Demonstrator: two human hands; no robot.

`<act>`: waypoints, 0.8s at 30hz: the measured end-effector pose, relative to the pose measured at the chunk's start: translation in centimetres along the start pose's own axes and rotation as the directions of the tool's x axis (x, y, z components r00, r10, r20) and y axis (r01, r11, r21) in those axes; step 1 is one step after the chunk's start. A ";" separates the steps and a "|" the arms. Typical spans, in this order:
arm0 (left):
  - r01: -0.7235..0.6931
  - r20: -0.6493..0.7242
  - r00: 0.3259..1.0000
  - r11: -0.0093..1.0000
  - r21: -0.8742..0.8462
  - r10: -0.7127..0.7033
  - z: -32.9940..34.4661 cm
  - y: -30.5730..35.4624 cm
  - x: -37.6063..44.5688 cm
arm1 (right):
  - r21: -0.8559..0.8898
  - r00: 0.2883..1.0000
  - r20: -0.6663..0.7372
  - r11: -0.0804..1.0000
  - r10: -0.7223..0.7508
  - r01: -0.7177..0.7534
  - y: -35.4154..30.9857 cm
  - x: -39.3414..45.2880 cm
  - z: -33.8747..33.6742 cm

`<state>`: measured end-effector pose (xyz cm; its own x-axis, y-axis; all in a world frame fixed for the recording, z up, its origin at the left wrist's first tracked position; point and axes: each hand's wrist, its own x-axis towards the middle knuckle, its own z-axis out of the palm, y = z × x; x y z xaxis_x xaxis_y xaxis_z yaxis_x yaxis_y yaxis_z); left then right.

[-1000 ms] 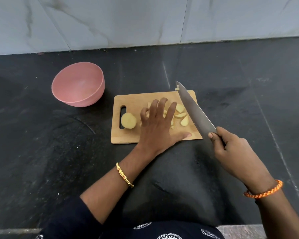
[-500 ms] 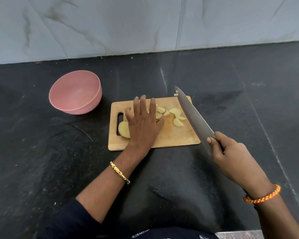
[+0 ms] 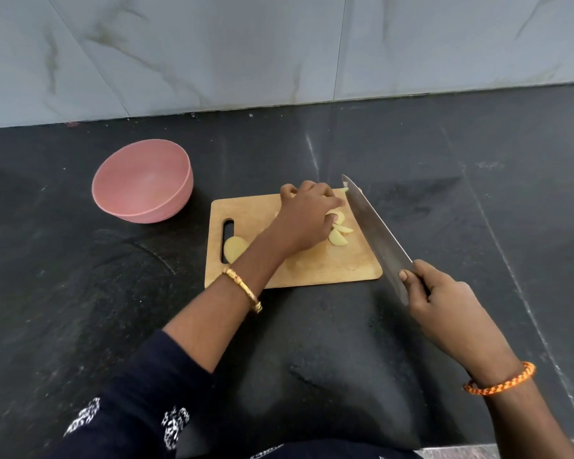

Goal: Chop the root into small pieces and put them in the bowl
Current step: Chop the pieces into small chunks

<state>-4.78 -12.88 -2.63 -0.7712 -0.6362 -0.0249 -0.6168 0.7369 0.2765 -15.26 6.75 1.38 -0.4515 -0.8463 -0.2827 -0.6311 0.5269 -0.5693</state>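
A wooden cutting board (image 3: 315, 266) lies on the black counter. Pale yellow cut root pieces (image 3: 339, 234) sit near its far right side, and one round slice (image 3: 235, 248) lies by the handle slot at the left. My left hand (image 3: 307, 217) is over the pieces with curled fingers gathering them; what it holds is hidden. My right hand (image 3: 444, 301) grips a large knife (image 3: 375, 233), whose blade runs along the board's right edge beside the pieces. The pink bowl (image 3: 143, 182) stands to the board's left, with nothing visible inside.
A grey marble-look wall (image 3: 279, 51) rises behind the black counter (image 3: 478, 193). My dark sleeve (image 3: 140, 402) and body are at the near edge.
My left hand moved from the board's left side to the right and curled its fingers over the cut pieces. The round slice is uncovered. The knife hand stayed in place.
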 end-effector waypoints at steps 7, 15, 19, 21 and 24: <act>-0.010 0.033 0.999 0.993 0.116 0.006 -0.8 0.2 1.1 | 0.029 0.999 0.009 0.999 0.034 -0.034 0.6 -0.3 -0.1; 0.012 -0.295 0.955 0.995 -0.100 -0.041 -2.0 1.4 -2.6 | 0.026 1.000 0.017 0.999 0.018 -0.018 0.4 -1.5 0.1; 0.055 -0.381 0.914 0.973 -0.226 -0.140 1.5 2.0 -7.6 | 0.059 0.999 0.012 0.998 0.034 -0.035 0.9 -2.7 0.8; 0.023 -0.347 0.925 0.936 -0.352 -0.153 2.4 2.0 -7.7 | 0.070 0.999 0.020 0.996 0.049 -0.051 1.1 -3.0 1.3; -0.004 -0.271 0.959 0.958 -0.288 -0.077 1.9 2.3 -6.5 | 0.085 0.998 0.004 0.994 0.061 -0.061 1.4 -3.3 1.6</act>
<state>-1.55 -6.61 -3.68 -0.6495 -0.7293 0.2150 -0.5421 0.6425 0.5417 -13.67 10.21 0.28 -0.4867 -0.8129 -0.3200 -0.5462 0.5690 -0.6148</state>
